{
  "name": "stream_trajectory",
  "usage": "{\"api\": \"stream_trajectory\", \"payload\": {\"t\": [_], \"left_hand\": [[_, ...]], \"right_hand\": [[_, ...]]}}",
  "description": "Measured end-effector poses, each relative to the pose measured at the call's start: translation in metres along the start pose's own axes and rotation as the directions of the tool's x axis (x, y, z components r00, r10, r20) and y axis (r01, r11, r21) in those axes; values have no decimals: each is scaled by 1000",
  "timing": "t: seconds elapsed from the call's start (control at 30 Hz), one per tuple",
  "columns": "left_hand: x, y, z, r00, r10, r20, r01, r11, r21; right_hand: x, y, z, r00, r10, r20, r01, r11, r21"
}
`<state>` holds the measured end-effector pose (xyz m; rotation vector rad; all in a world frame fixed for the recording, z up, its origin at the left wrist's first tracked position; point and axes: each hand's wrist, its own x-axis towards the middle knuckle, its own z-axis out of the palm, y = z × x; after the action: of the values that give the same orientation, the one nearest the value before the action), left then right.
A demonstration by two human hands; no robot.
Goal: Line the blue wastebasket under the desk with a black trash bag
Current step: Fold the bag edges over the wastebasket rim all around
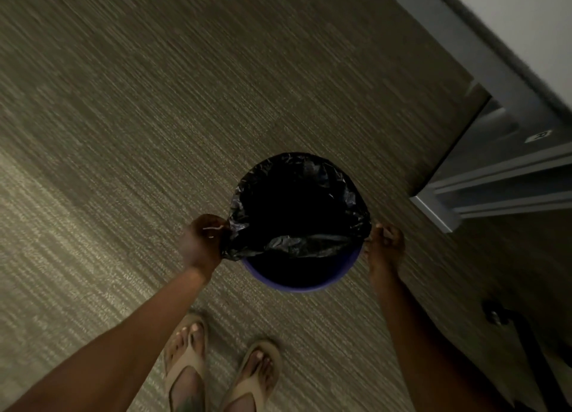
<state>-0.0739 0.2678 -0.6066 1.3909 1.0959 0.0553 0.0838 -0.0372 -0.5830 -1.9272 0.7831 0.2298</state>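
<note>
Hands work opposite sides of a round blue plastic wastebasket that stands on striped grey-green carpet, out in the open beside a grey metal desk frame rather than beneath it. A crinkled black plastic trash bag is already folded over the far arc and both sides of the rim. On the near side its edge sags across the opening as a loose band, leaving a crescent of bare blue rim exposed toward the person's sandalled feet.

The left hand is clenched on a gathered bunch of bag at the left of the rim. The right hand sits at the right edge with fingers curled at the plastic there, though whether they actually pinch the film is hard to tell.

The slack band runs left to right between the two hands, and the uncovered rim lies just nearer the body than either set of fingers. Finishing the lining would likely mean drawing that band toward the person and down over the near lip; the left hand, holding the surplus, looks better placed to lead.
</note>
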Motion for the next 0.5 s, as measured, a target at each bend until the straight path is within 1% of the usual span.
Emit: {"api": "stream_trajectory", "payload": {"t": [0.03,0.07,0.1,0.13,0.17,0.2,0.23,0.27,0.3,0.33,0.37,0.4,0.43,0.47,0.5], "left_hand": [[-3,3,1,997,71,-10,-69,989,130],[-6,4,1,990,141,-29,-132,965,226],[-10,7,2,979,198,-54,-178,949,261],[-14,9,3,967,241,-79,-209,935,287],[-18,10,3,950,296,-96,-250,910,329],[-22,10,2,925,370,-90,-309,866,393],[-27,10,0,881,470,-49,-396,791,466],[-32,9,-3,811,583,39,-514,679,524],[-39,7,-7,723,673,157,-634,555,539],[-44,5,-10,640,719,270,-726,452,518],[-50,2,-14,579,729,365,-784,375,494],[-57,-2,-16,537,720,440,-816,309,489],[-62,-8,-18,515,698,499,-829,255,498],[-66,-13,-21,512,664,545,-830,220,512],[-68,-19,-23,525,628,574,-822,200,533]], "right_hand": [[-6,1,1,995,-65,-72,62,997,-38],[-12,2,0,984,-146,-105,138,987,-80],[-17,1,-3,965,-240,-105,225,965,-132],[-22,0,-6,935,-348,-67,329,923,-201],[-27,-1,-11,889,-458,25,446,850,-280],[-32,-2,-14,823,-546,159,564,748,-351],[-37,-2,-18,746,-595,298,663,630,-404],[-40,-1,-21,679,-608,412,733,524,-434],[-42,1,-24,634,-607,480,771,448,-452],[-43,3,-27,613,-612,499,785,405,-468],[-43,6,-31,608,-625,491,786,385,-484],[-43,9,-35,611,-634,473,780,380,-498],[-43,12,-39,620,-637,458,771,385,-507],[-42,15,-43,625,-638,450,765,387,-514],[-40,18,-47,623,-641,447,764,380,-521]]}}
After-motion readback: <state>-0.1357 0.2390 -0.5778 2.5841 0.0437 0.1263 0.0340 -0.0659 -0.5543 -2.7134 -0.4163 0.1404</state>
